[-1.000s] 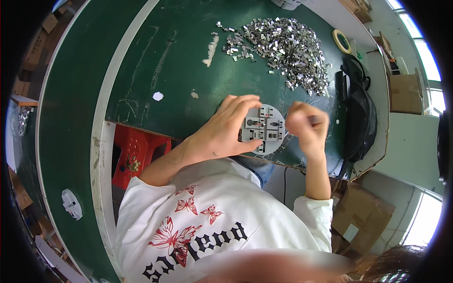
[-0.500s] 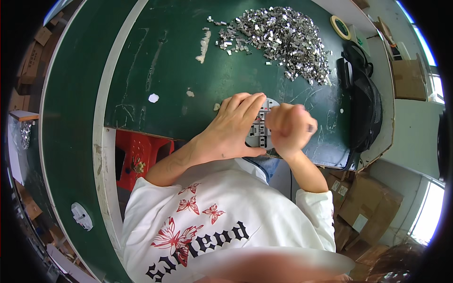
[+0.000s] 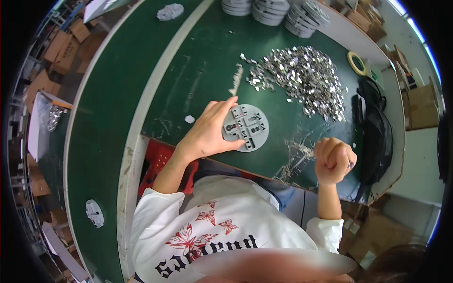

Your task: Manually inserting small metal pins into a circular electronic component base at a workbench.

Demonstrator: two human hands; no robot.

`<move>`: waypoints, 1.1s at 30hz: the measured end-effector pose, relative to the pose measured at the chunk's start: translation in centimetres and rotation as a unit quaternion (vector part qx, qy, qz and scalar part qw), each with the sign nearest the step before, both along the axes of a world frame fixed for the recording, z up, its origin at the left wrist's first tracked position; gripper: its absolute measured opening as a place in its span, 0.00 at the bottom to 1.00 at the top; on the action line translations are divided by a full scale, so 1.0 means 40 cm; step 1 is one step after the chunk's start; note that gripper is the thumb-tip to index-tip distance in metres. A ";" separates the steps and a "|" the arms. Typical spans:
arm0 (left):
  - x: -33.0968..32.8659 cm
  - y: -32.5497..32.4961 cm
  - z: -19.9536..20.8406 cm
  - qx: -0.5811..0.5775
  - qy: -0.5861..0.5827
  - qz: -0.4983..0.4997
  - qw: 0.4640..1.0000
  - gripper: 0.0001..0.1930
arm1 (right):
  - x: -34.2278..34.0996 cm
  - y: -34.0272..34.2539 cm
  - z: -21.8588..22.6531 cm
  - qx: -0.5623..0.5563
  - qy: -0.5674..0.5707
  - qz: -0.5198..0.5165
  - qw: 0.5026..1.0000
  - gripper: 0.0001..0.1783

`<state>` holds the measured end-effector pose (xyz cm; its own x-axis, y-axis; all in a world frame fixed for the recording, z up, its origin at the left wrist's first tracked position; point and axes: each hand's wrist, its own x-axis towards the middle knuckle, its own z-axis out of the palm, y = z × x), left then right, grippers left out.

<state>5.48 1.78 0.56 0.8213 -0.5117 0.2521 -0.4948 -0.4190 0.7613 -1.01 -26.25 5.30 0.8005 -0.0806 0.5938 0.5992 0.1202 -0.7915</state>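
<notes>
Both apart: left hand [image 3: 208, 130] clasps disc [image 3: 244, 125], right hand [image 3: 334, 160] curled.

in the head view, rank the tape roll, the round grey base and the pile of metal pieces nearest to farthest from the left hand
1. Round grey base: touching the left hand, on its right.
2. Pile of metal pieces: beyond the base, upper right.
3. Tape roll: farther right, past the pile.
</notes>
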 end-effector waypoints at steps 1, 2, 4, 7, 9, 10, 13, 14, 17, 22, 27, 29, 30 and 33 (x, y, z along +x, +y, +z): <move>0.014 0.026 0.010 0.015 0.012 0.024 1.000 0.51 | 0.004 -0.007 0.001 0.009 -0.011 0.009 1.000 0.26; 0.027 0.052 0.022 0.022 0.002 0.033 0.999 0.51 | 0.009 -0.012 0.000 0.006 -0.003 0.001 1.000 0.26; 0.049 0.103 0.038 -0.016 -0.015 0.117 0.993 0.49 | 0.014 -0.019 -0.006 -0.004 0.017 -0.017 1.000 0.26; 0.137 0.229 0.050 -0.074 -0.089 0.303 0.946 0.46 | 0.014 -0.029 -0.001 -0.019 0.018 -0.014 1.000 0.26; 0.206 0.318 0.107 -0.046 -0.066 0.465 0.881 0.45 | 0.007 -0.037 -0.002 -0.029 0.020 -0.010 0.999 0.26; 0.247 0.375 0.109 0.029 -0.084 0.516 0.852 0.44 | 0.004 -0.040 -0.001 -0.041 0.022 -0.004 0.999 0.26; 0.353 0.489 0.042 0.331 0.020 0.579 0.744 0.36 | 0.006 -0.045 -0.007 -0.062 0.023 -0.003 0.998 0.26; 0.382 0.470 0.050 0.330 0.018 0.575 0.748 0.36 | 0.008 -0.048 -0.010 -0.091 0.027 -0.009 0.995 0.25; 0.504 0.410 0.039 0.407 -0.052 0.461 0.787 0.28 | 0.010 -0.050 -0.009 -0.150 0.041 -0.035 0.987 0.25; 0.798 0.433 -0.119 0.245 -0.255 0.383 0.853 0.21 | 0.081 0.011 0.037 -0.322 0.215 0.014 0.922 0.09; 0.886 0.438 -0.160 0.212 -0.232 0.344 0.885 0.17 | 0.210 0.057 -0.030 -0.496 0.112 -0.023 0.861 0.14; 0.868 0.402 -0.136 0.202 -0.204 0.344 0.894 0.15 | 0.284 0.081 -0.066 -0.522 0.087 -0.079 0.845 0.14; 0.847 0.390 -0.131 0.195 -0.213 0.327 0.900 0.13 | 0.304 0.088 -0.076 -0.547 0.055 -0.125 0.826 0.15; 0.783 0.356 -0.102 0.180 -0.228 0.289 0.912 0.10 | 0.307 0.064 -0.082 -0.629 0.057 -0.072 0.772 0.15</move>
